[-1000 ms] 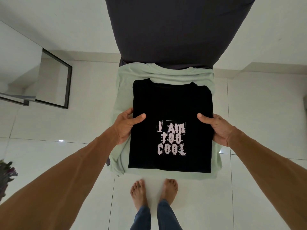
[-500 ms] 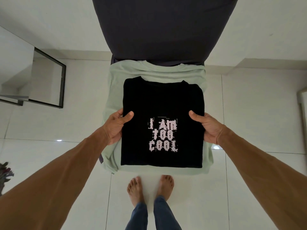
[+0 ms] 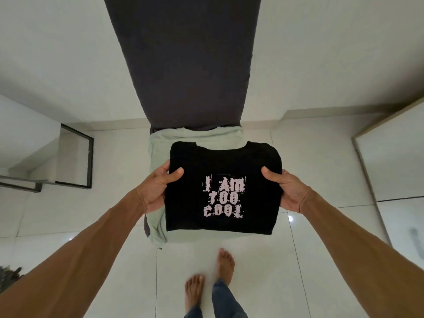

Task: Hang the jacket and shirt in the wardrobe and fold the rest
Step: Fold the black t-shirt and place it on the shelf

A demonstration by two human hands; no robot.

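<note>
A folded black T-shirt [image 3: 223, 161] with pale "I AM TOO COOL" lettering is held between both hands, lifted a little and shifted right. My left hand [image 3: 158, 187] grips its left edge, thumb on top. My right hand [image 3: 286, 187] grips the right edge the same way. Under it a folded pale green garment [image 3: 160, 143] lies on the seat of a dark chair [image 3: 181, 65]; only its back and left parts show.
The dark chair back rises against a white wall. A black-framed glass table [image 3: 78, 157] stands at the left. A white cabinet or wardrobe edge [image 3: 394, 157] is at the right. My bare feet [image 3: 210, 276] stand on glossy white tiles.
Both hands have raised the black T-shirt and carried it right, off centre from the green garment. My right foot has stepped forward and the view has turned right.
</note>
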